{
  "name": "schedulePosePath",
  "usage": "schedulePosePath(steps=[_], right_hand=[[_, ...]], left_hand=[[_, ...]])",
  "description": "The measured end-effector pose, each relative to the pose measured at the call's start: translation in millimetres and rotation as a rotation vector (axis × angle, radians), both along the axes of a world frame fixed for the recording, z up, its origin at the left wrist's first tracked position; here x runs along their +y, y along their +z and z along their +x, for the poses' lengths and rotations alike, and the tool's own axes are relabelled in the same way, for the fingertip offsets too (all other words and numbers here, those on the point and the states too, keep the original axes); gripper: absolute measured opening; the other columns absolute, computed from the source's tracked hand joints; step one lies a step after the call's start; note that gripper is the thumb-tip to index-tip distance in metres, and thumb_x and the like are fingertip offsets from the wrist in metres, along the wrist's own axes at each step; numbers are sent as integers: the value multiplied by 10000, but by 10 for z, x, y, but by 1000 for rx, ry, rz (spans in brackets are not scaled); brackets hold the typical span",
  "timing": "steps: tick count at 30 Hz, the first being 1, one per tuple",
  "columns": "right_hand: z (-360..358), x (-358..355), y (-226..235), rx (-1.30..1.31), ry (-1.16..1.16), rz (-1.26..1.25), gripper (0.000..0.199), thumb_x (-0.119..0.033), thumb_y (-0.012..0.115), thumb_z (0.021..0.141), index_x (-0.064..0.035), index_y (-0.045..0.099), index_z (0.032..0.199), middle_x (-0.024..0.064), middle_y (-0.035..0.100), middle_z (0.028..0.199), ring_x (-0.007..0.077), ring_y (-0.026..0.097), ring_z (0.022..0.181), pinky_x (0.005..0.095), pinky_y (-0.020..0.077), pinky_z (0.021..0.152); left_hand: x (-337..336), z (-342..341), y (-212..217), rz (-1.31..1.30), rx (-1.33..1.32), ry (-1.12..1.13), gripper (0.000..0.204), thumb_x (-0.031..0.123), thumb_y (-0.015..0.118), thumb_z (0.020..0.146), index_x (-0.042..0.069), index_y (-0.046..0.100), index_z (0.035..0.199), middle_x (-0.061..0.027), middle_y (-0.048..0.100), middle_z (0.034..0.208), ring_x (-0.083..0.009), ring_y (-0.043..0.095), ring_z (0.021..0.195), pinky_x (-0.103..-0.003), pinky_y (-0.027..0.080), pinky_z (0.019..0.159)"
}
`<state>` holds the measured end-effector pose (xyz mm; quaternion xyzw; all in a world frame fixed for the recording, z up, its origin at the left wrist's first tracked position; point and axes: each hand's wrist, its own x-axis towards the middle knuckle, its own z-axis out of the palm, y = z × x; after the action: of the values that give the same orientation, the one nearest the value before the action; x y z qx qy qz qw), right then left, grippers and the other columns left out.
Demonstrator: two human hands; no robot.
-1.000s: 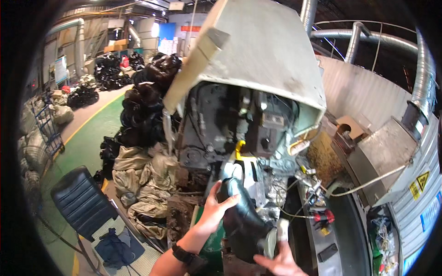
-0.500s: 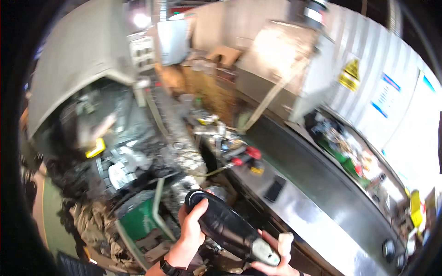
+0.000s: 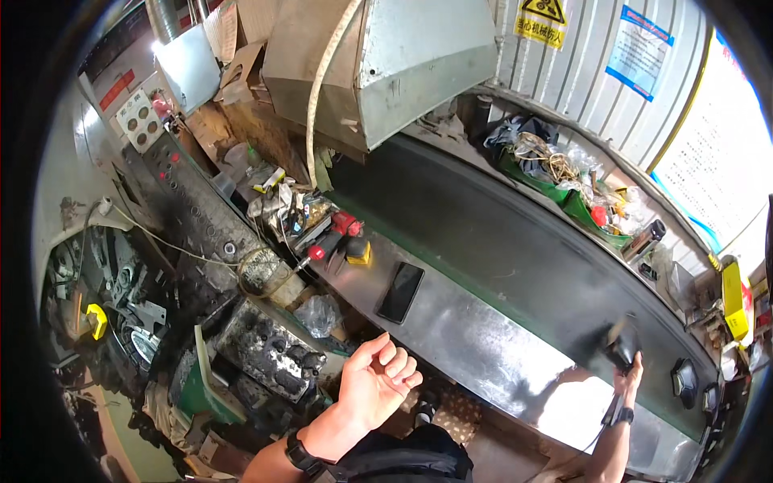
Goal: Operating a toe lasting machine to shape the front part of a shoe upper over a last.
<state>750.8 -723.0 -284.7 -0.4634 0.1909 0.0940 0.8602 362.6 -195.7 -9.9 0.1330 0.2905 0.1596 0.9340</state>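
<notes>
My right hand [image 3: 626, 377] is stretched far out to the right and is closed around a dark, blurred black part [image 3: 620, 348], held just over the black conveyor belt [image 3: 499, 233]. My left hand [image 3: 377, 385] hangs palm up near the steel ledge [image 3: 475, 338] with its fingers loosely curled and nothing in it. A black band sits on that wrist. A black phone [image 3: 400, 291] lies flat on the ledge, just above the left hand.
Red-handled tools [image 3: 342, 229] and loose clutter lie at the belt's left end. A grey metal hood [image 3: 403, 64] overhangs the belt. Green trays [image 3: 576, 205] of odds and ends line the far wall. A greasy machine [image 3: 266, 354] stands lower left. Small dark parts [image 3: 684, 378] rest far right.
The view swung right from the machine to the belt. Both hands held the black part before; now the left hand has let go and the right hand has carried it out over the belt.
</notes>
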Motion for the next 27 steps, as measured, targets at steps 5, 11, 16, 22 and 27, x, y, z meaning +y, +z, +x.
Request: schedulePosePath(steps=[5,11,16,22,27], right_hand=[[415,-884,-755,85,-268,154,632,-602,543,900,-25,674,1122,220,681,1053,368,642,1012,483,508,930],[-1311,2780,-276,-860,618,-910,243,-110,681,907,-46,649,1140,105,713,1049,195,680,920,364,554,812],[-2250,3884,311,-1432,1141,-1268,544,-456,597,956,-17,614,1278,234,480,1466,397,335,1448,593,195,1197],[-2297,3214,208,-1373,1169,-1461,619,-472,653,896,-46,590,1341,170,398,1559,330,341,1460,589,207,1190],[-2514,2671,562,-1065,1106,-1699,645,-316,709,884,-54,482,1428,165,454,1501,347,431,1373,557,282,1149]], left_hand=[[136,262,5,-57,-243,-157,447,274,491,1022,169,379,602,44,329,546,-110,336,560,-274,328,573],[76,503,-9,-33,-206,-146,472,306,486,1040,163,354,610,43,316,536,-113,308,531,-277,308,557],[207,651,-101,-63,-166,-168,469,307,482,1045,170,362,613,47,312,532,-108,299,524,-273,306,551],[454,772,-111,45,-153,-243,462,314,451,1056,174,398,619,52,326,522,-103,334,535,-270,340,552],[690,851,1,84,-390,-336,230,235,495,1030,131,505,824,25,385,599,-117,399,602,-294,378,606]])
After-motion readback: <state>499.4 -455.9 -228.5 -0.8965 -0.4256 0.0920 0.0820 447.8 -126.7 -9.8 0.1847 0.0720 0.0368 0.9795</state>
